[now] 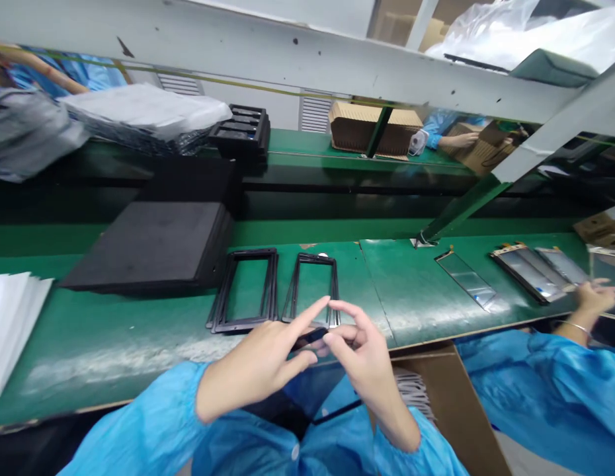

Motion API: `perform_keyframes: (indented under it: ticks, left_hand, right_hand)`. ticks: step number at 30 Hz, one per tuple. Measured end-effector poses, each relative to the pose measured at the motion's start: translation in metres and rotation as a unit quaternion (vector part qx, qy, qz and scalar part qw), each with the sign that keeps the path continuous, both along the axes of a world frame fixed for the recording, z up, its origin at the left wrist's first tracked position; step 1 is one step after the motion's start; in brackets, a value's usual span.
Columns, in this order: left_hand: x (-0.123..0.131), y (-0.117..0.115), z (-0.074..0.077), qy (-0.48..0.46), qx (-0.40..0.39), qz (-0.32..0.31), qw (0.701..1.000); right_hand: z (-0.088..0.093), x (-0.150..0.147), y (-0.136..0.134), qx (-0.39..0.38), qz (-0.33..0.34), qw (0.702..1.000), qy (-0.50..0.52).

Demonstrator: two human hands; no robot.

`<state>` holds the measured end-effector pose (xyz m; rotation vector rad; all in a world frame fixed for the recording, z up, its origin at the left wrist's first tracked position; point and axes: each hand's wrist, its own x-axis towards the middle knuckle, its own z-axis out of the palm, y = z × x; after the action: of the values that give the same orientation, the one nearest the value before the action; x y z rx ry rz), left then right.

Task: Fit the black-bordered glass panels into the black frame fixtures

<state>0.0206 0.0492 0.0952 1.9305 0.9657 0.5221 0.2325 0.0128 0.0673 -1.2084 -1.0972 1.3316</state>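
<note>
Close to my body, at the bench's front edge, a dark glossy panel (310,338) is held between both hands. My left hand (262,360) grips its left side, thumb below and forefinger stretched up over it. From the other side, my right hand (362,354) pinches it with thumb and fingers. The two forefinger tips nearly meet above the panel. Most of the panel is hidden by the fingers, so its exact kind cannot be made out. Just beyond my hands lie a few black rectangular frames (312,257), and left of them a stack of larger-looking black frames (231,327).
Black foam sheets (153,238) are stacked at left, beside white sheets (12,324). Clear panels (466,281) lie at right near a co-worker's hand (592,297). A cardboard box (461,396) stands below the bench edge. A slanted post (466,211) rises at right.
</note>
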Motion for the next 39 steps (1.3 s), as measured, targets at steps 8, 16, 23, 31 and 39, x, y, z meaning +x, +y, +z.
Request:
perform_keyframes:
  ticks: [8, 16, 23, 31, 39]
  left_hand:
    - [-0.01, -0.012, -0.013, -0.181, -0.258, 0.175, 0.933]
    - [0.0, -0.02, -0.015, -0.238, -0.237, 0.282, 0.899]
    - [0.0, -0.022, -0.02, -0.244, -0.236, 0.301, 0.891]
    - [-0.005, 0.0, -0.018, -0.044, 0.191, 0.188, 0.962]
    - [-0.001, 0.015, -0.01, 0.023, 0.215, 0.02, 0.976]
  right_hand:
    - [-0.02, 0.07, -0.012, -0.128, -0.012, 0.991, 0.019]
    - [-0.012, 0.058, -0.018, -0.068, -0.138, 0.988, -0.01]
    - [-0.025, 0.05, -0.024, -0.024, -0.185, 0.982, 0.025]
    - [-0.012, 0.035, -0.036, -0.014, -0.183, 0.983, -0.03]
    - [-0.011, 0.028, -0.039, -0.011, -0.179, 0.982, -0.062]
